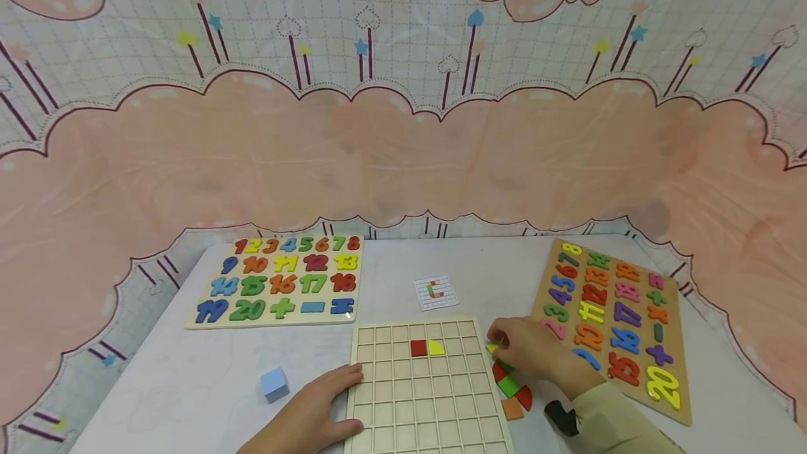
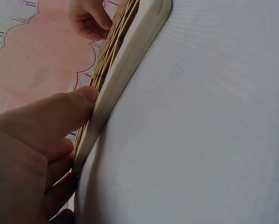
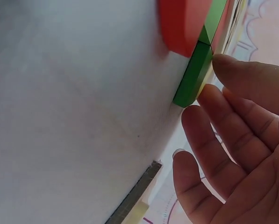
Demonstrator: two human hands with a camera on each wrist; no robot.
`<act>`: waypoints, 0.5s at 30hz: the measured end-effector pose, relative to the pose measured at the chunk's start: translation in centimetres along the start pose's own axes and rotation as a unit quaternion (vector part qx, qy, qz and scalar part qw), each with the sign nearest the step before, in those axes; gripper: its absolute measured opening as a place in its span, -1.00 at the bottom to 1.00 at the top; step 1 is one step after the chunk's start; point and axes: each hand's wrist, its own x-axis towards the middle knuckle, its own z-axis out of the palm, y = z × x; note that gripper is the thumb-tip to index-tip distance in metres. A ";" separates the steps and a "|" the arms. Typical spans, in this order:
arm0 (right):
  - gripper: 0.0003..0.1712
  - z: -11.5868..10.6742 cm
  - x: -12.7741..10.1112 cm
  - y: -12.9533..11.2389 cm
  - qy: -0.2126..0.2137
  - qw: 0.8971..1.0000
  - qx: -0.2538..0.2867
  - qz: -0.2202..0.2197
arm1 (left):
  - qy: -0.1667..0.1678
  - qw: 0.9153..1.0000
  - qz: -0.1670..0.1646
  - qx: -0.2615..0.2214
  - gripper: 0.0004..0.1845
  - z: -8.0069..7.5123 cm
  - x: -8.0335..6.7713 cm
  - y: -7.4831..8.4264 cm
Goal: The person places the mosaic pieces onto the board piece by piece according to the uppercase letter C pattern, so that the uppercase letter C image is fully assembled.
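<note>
Near the bottom centre of the head view our left hand (image 1: 313, 408) lies flat at the left edge of the grid board (image 1: 426, 387), fingers straight and resting on its rim; the left wrist view shows the thumb (image 2: 78, 105) pressed against the board's pale edge (image 2: 125, 70). We judge that this is a good brace and should be kept firm, so the board does not slide while a piece is seated. Just right of the board's upper right corner our right hand (image 1: 526, 349) hovers over the loose pieces (image 1: 512, 387), with what looks like a small yellow piece (image 1: 492, 348) at its fingertips; whether it is truly pinched we cannot tell, since the right wrist view shows the fingers (image 3: 223, 135) spread and relaxed beside a green piece (image 3: 194, 77) and a red one (image 3: 183, 23). On the board a red square (image 1: 418, 348) and a yellow piece (image 1: 436, 348) already sit side by side in the second row. To do this well, we would check the small pattern card (image 1: 435, 292) above the board, take one piece only by its edges, turn it to match, and lower it squarely into its cell without nudging the two already placed. A blue cube (image 1: 274, 383) sits at lower left, and number puzzles lie at upper left (image 1: 280, 280) and at right (image 1: 614, 324).
</note>
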 end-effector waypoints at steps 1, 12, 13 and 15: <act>-0.85 0.0 0.0 0.0 0.000 1.000 -0.002 0.000 | -0.001 1.000 -0.003 -0.001 -0.25 0.0 0.0 0.1; -0.85 0.0 0.3 -0.2 -0.002 1.000 -0.002 0.005 | -0.011 1.000 -0.024 -0.016 -0.24 0.0 0.2 0.1; -0.86 0.0 0.4 -0.2 -0.002 1.000 0.000 0.006 | -0.011 1.000 -0.020 -0.013 -0.24 0.0 0.2 0.0; -0.85 0.0 0.4 -0.2 0.001 1.000 0.006 0.010 | -0.010 1.000 -0.015 -0.009 -0.24 0.0 0.2 0.0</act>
